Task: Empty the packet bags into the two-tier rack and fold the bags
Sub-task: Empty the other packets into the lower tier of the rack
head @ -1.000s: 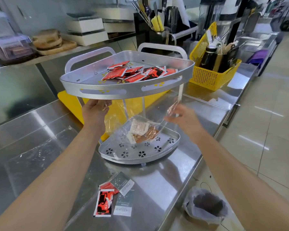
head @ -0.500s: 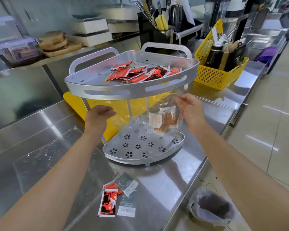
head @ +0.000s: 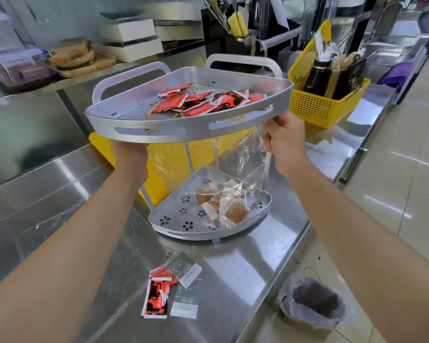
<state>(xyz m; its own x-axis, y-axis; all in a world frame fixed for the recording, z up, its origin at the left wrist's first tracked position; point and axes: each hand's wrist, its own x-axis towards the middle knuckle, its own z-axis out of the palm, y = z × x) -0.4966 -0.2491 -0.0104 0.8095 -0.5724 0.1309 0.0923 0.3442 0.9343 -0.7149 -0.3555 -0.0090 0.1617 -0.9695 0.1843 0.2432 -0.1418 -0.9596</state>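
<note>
the right hand (head: 284, 139) pinches the clear plastic bag (head: 248, 164) up by its closed end so brown and white packets (head: 223, 206) slide onto the silver two-tier rack's lower tray (head: 174, 219); left hand (head: 129, 154) also holds it (grip hidden under the top tier, cannot tell)

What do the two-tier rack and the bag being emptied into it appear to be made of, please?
The two-tier rack looks like matte silver metal, probably aluminium: brushed grey sheen, punched flower holes. The bag in the right hand appears to be thin clear plastic film: see-through, crinkled, with glossy highlights.
</note>
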